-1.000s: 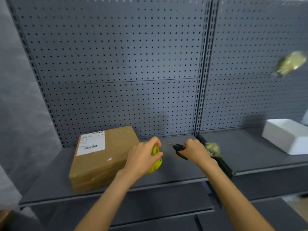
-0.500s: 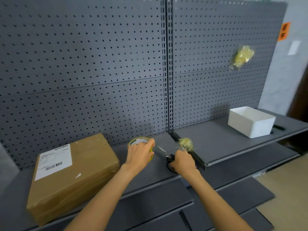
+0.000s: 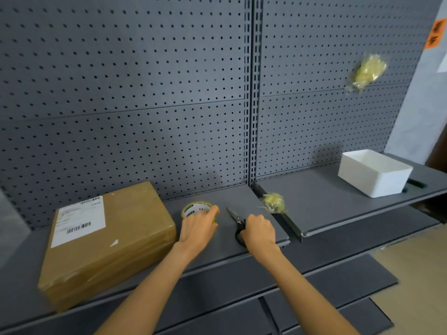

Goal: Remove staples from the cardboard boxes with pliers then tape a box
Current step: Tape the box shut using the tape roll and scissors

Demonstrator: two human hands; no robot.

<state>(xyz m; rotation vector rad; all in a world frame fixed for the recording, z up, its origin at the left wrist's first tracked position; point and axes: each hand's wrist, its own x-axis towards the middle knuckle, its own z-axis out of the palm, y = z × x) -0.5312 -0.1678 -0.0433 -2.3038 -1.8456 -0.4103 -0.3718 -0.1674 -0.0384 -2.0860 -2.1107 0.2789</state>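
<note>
A brown cardboard box (image 3: 113, 240) with a white shipping label lies on the grey shelf (image 3: 212, 252), at the left. Just right of it a tape roll (image 3: 193, 209) with green print lies flat on the shelf, and my left hand (image 3: 199, 228) rests over its near side, fingers curled on it. My right hand (image 3: 258, 232) is closed on the black handles of scissors (image 3: 235, 220), whose shut blades lie on the shelf pointing away to the upper left.
A crumpled wad of yellowish tape (image 3: 273, 201) sits at the seam between the two shelves; another wad (image 3: 367, 71) sticks to the pegboard at upper right. A white open box (image 3: 375, 175) and a dark pen (image 3: 416, 183) sit on the right shelf. Lower shelves jut out below.
The tape roll went from held upright in my left hand to lying flat on the shelf. The scissors came down onto the shelf. The view swung right.
</note>
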